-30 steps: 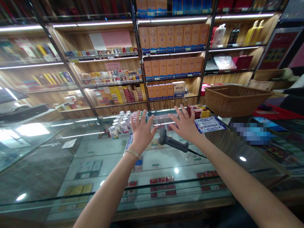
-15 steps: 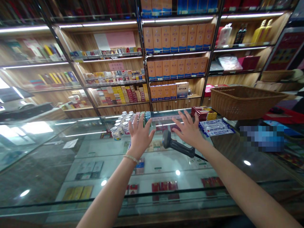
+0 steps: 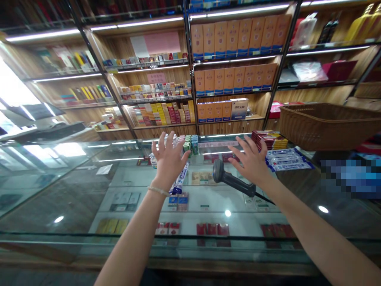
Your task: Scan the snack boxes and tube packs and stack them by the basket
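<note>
Both my arms reach forward over a glass display counter (image 3: 74, 190). My left hand (image 3: 168, 159), with a pale bracelet at the wrist, is raised with its fingers spread and holds nothing. My right hand (image 3: 253, 161) is also spread and holds nothing. Between them a black barcode scanner (image 3: 230, 179) lies on the glass, its handle just under my right hand. A white and blue tube (image 3: 179, 182) lies by my left wrist. Small green cans (image 3: 190, 145) stand beyond my left hand.
A wicker basket (image 3: 324, 125) sits at the right on the counter, with red packs (image 3: 269, 140) and blue-white packets (image 3: 287, 159) beside it. Shelves of orange boxes (image 3: 235, 77) and cigarette packs (image 3: 162, 113) line the back wall. More packs lie under the glass.
The view has swung left, so everything sits further right in the frame. Both hands stay spread above the counter and have lifted slightly; the small bottles are now hidden behind my left hand.
</note>
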The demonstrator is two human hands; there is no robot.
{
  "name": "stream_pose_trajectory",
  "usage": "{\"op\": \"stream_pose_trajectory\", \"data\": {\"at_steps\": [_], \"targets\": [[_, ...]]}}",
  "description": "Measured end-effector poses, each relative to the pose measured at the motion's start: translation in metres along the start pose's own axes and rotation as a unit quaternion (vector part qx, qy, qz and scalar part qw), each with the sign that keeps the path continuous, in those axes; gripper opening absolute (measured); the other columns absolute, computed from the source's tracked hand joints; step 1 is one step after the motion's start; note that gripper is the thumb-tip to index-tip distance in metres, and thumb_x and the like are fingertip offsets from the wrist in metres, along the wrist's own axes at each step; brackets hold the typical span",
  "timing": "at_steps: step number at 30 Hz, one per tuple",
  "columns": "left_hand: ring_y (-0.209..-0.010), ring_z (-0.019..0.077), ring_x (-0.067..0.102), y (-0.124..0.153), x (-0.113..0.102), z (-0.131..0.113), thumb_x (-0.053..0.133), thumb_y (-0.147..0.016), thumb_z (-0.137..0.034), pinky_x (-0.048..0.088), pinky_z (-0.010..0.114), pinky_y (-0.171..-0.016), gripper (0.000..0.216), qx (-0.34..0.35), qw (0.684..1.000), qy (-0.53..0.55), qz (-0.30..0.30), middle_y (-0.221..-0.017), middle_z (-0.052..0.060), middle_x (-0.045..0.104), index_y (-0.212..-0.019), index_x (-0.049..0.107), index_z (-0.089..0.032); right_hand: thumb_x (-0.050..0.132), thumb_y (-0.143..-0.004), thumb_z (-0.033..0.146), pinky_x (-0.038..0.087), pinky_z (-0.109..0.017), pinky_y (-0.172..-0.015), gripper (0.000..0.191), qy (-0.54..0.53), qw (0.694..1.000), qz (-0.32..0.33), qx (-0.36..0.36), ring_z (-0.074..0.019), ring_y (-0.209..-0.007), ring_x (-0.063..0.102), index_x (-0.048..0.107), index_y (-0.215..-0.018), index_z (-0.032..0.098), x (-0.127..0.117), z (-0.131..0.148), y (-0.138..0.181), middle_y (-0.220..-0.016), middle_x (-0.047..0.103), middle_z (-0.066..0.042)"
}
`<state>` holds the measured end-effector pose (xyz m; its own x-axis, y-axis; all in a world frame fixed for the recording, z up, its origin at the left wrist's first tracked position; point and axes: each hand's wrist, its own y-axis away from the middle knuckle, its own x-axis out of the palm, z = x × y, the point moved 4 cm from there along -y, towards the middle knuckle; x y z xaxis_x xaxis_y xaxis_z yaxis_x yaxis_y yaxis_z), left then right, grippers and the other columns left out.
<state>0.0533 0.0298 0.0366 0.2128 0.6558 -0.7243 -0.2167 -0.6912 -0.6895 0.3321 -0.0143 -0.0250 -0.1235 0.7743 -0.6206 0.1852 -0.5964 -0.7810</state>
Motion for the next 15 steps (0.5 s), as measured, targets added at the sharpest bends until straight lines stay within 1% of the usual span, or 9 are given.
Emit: {"op": "stream_pose_trajectory", "data": {"at_steps": [3, 5, 10, 15], "targets": [[-0.161, 0.0383, 0.026, 0.001, -0.009, 0.008, 0.061, -0.097, -0.045, 0.011, 0.068, -0.131, 0.037, 0.009, 1.0, -0.012, -0.001, -0.169, 0.008, 0.044, -0.13, 0.072, -0.031, 0.049, -0.105, 0.046, 0.007, -0.067, -0.125, 0.042, -0.004, 1.0, -0.006, 0.001, -0.035, -0.151, 0.038, 0.07, -0.137, 0.027, 0.001, -0.002, 0.001, -0.16, 0.054, -0.013], [-0.161, 0.0376, 0.027, 0.006, -0.011, 0.013, 0.061, -0.097, -0.043, 0.01, 0.067, -0.131, 0.034, 0.017, 1.0, -0.024, 0.008, -0.168, 0.008, 0.045, -0.127, 0.073, -0.031, 0.05, -0.105, 0.047, 0.008, -0.067, -0.125, 0.043, -0.005, 1.0, -0.008, -0.001, -0.0354, -0.151, 0.039, 0.071, -0.136, 0.027, 0.001, -0.003, 0.002, -0.16, 0.054, -0.013], [-0.161, 0.0382, 0.027, 0.029, -0.009, 0.024, 0.063, -0.097, -0.043, 0.009, 0.067, -0.131, 0.031, 0.012, 0.999, -0.044, 0.024, -0.168, 0.008, 0.045, -0.121, 0.075, -0.029, 0.049, -0.106, 0.048, 0.009, -0.068, -0.125, 0.043, -0.008, 1.0, -0.015, -0.009, -0.0359, -0.151, 0.038, 0.072, -0.134, 0.026, 0.0, 0.0, 0.003, -0.158, 0.055, -0.013], [-0.16, 0.0388, 0.029, 0.05, -0.006, 0.027, 0.065, -0.096, -0.047, 0.013, 0.068, -0.13, 0.031, 0.001, 0.997, -0.061, 0.048, -0.168, 0.009, 0.046, -0.118, 0.076, -0.029, 0.048, -0.106, 0.047, 0.013, -0.069, -0.123, 0.042, -0.009, 1.0, -0.017, -0.014, -0.0363, -0.15, 0.04, 0.074, -0.132, 0.025, -0.001, 0.002, 0.004, -0.157, 0.056, -0.014]]}}
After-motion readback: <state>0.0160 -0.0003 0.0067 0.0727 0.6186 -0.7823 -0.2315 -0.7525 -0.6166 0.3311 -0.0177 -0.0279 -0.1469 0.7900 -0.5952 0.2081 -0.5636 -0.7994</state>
